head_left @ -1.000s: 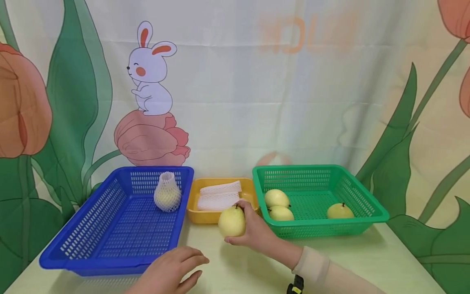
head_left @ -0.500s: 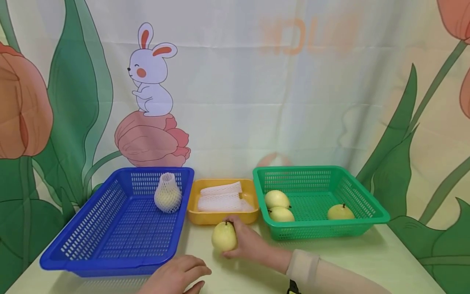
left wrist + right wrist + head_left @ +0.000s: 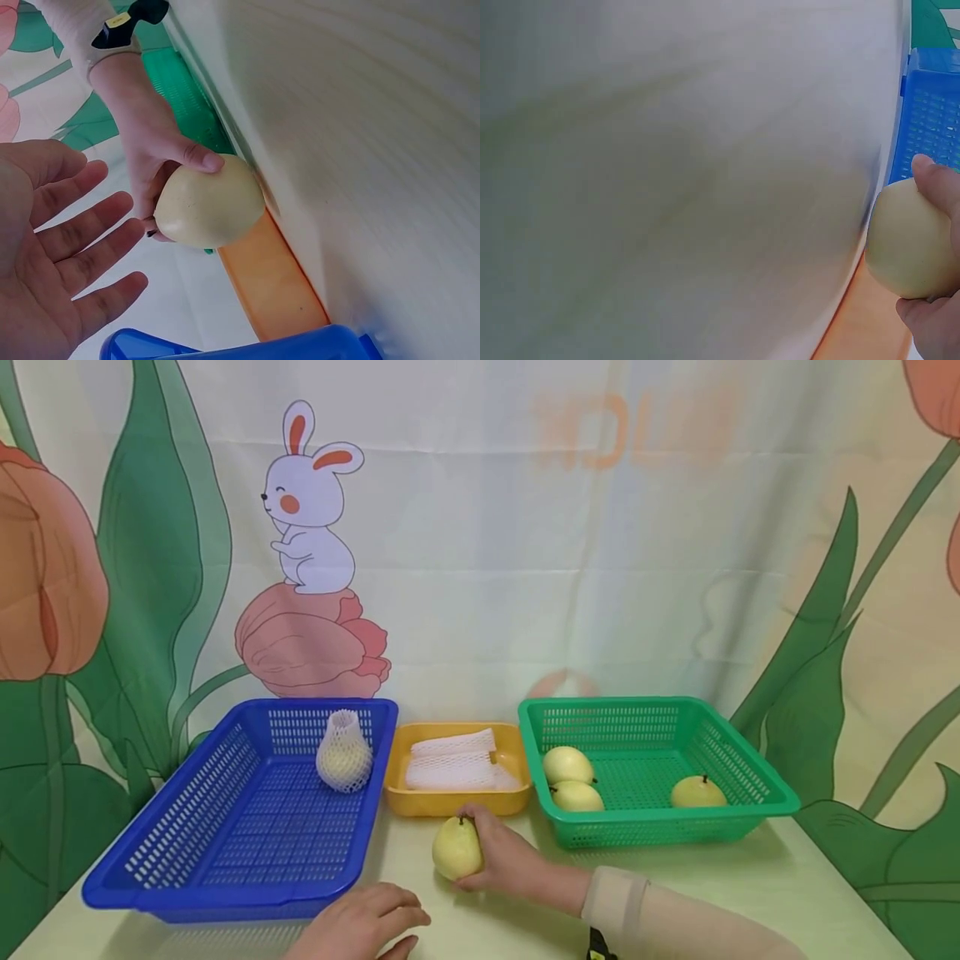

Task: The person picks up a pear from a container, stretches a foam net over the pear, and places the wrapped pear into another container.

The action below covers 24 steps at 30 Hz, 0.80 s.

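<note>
My right hand (image 3: pixel 504 858) grips a pale yellow pear (image 3: pixel 457 850) from its right side, stem up, low over the table in front of the yellow tray. In the left wrist view the thumb lies across the pear (image 3: pixel 210 204). The right wrist view shows the same pear (image 3: pixel 909 244) between thumb and fingers. My left hand (image 3: pixel 365 920) hovers to the left of the pear near the blue basket's front corner, holding nothing. Its fingers (image 3: pixel 84 225) are spread and relaxed in the left wrist view.
On the left, a blue basket (image 3: pixel 225 897) holds one pear in a white foam net (image 3: pixel 344 760). White foam nets (image 3: pixel 452 768) lie in the yellow tray (image 3: pixel 420 804) at the middle. The green basket (image 3: pixel 675 828) on the right holds 3 bare pears (image 3: pixel 567 766). A printed curtain (image 3: pixel 480 527) hangs behind.
My right hand has brought the pear down and slightly left, toward me, away from the yellow tray. The left hand has shifted a little to the right and stays without anything in it.
</note>
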Tool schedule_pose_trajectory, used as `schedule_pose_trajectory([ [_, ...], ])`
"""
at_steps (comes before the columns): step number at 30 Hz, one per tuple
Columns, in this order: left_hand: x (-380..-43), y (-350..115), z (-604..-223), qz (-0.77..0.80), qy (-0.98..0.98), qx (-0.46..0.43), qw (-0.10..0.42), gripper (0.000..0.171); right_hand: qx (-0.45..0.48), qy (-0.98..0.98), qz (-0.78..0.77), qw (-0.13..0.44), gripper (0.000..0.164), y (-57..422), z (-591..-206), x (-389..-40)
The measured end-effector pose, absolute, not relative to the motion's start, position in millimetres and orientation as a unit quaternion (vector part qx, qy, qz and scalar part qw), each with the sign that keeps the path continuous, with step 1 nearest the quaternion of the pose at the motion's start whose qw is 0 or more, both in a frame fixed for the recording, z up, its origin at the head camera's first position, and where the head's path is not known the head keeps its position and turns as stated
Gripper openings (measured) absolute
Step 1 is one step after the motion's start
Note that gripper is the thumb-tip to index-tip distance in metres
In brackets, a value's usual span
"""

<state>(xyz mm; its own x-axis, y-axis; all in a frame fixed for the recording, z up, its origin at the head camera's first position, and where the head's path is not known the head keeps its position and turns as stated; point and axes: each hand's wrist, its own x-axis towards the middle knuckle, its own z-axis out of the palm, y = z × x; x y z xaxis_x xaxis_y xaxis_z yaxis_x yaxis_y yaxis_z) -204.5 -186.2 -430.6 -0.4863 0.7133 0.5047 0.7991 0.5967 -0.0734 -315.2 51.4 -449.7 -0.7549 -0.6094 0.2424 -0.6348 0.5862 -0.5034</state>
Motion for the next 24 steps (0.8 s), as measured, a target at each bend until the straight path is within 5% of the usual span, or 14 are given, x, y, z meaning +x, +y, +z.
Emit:
schedule_pose_trajectory([
  [15,-203.8,-187.2,-428.9,-0.077,-0.874,-0.429,0.214,0.016,0.338,-0.904,0.261,-0.001,0.097,54.8,-449.2,-317.6],
  [24,-200.9,-188.2,-415.7,-0.091,-0.904,-0.403,0.108,0.014,0.345,-0.904,0.251,-0.012,0.099,58.6,-439.7,-316.2],
])
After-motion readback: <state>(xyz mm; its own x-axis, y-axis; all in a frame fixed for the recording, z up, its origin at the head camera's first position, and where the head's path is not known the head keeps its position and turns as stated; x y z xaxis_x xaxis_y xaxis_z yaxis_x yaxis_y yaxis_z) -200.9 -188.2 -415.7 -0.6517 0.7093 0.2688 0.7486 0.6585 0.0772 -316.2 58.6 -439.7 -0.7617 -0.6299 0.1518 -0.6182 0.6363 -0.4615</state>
